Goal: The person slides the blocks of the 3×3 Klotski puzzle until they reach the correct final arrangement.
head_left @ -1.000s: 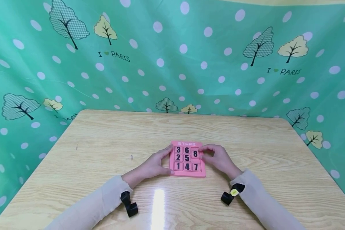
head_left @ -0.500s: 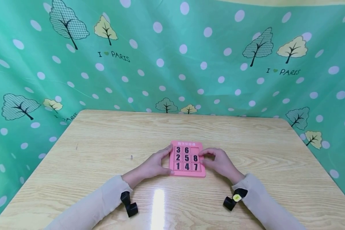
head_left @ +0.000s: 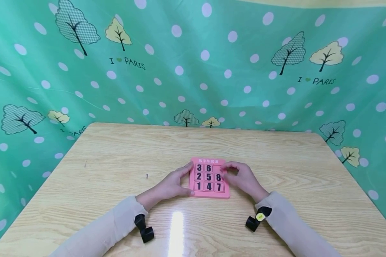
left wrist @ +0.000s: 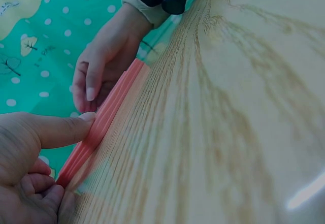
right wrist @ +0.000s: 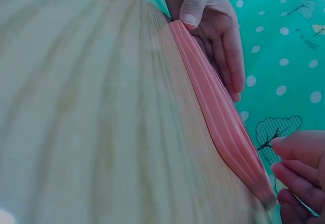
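Note:
A pink sliding number puzzle [head_left: 209,192] lies flat on the table in the head view. Its rows read 3, 6 and a gap; 2, 5, 8; 1, 4, 7. My left hand [head_left: 171,184] grips the left side, thumb at the near corner and fingers at the far corner. The left wrist view shows that thumb [left wrist: 66,130] against the puzzle's pink edge [left wrist: 101,122]. Over the right edge hovers my right hand [head_left: 242,176], index finger and thumb bent near the gap and the 8 tile [head_left: 218,177]. Whether its fingertips touch the puzzle cannot be told.
The wooden table [head_left: 132,150] extends around the puzzle on all sides. A tiny dark speck [head_left: 147,176] lies left of the puzzle. Behind hangs a green dotted curtain [head_left: 167,82]. Black wrist cameras [head_left: 147,233] are strapped to both sleeves.
The 8 tile has slid down from between the top and middle rows into the middle row. My right hand followed it down, then moved slightly up and left. The left hand stays put.

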### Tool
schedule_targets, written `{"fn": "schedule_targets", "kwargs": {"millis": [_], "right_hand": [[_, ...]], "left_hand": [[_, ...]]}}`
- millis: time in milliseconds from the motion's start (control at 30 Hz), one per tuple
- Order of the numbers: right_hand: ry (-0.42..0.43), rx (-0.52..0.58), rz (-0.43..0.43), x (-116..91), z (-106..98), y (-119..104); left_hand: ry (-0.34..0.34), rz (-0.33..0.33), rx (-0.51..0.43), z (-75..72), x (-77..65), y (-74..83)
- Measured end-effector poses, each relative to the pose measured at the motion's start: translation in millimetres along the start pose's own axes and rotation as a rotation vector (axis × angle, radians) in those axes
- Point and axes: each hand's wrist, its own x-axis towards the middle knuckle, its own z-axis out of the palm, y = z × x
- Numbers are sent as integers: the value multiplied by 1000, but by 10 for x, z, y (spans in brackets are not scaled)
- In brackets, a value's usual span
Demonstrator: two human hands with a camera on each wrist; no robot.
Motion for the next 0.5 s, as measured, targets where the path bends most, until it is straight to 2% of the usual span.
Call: {"fn": "schedule_targets", "kwargs": {"millis": [167, 333, 500], "right_hand": [[12, 39, 4, 76, 81, -42], [1, 68, -44, 154, 174, -65], [-12, 80, -54, 197, 245, -82]], "left_hand": [[-6, -3, 8, 2, -2, 3], [-5, -1, 12, 4, 3, -8], [-6, 5, 7, 2, 4, -8]]}}
